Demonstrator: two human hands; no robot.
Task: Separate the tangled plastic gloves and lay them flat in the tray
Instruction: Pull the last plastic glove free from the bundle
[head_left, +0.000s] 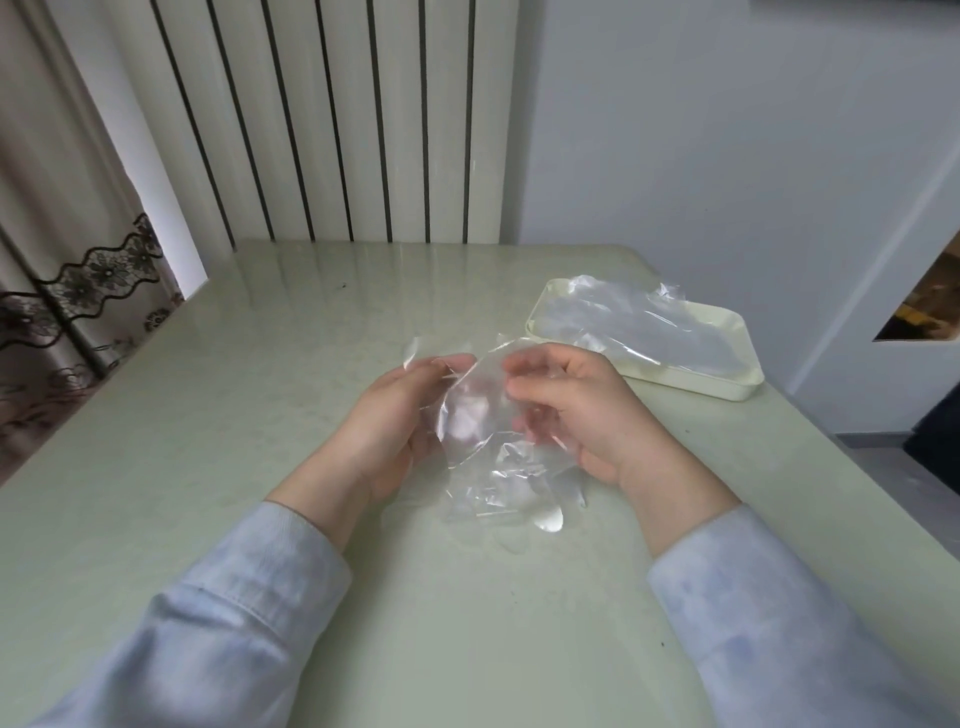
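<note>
Here, the clear film is making counting hard: the tangled gloves (478, 431) are blurring into one crumpled clump, and how many are in it cannot be told. Two hands are holding it just above the bench (260, 389): the left hand (400, 415) is pinching a film edge, and the right hand (582, 410) is curling its fingers round the other side. One cream tray (727, 387) is sitting apart to the right, with flattened gloves (623, 322) lying in it, their number unclear too.

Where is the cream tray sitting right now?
In the head view, the cream tray sits on the table at its far right, just beyond the right hand, with clear gloves lying in it.
</note>
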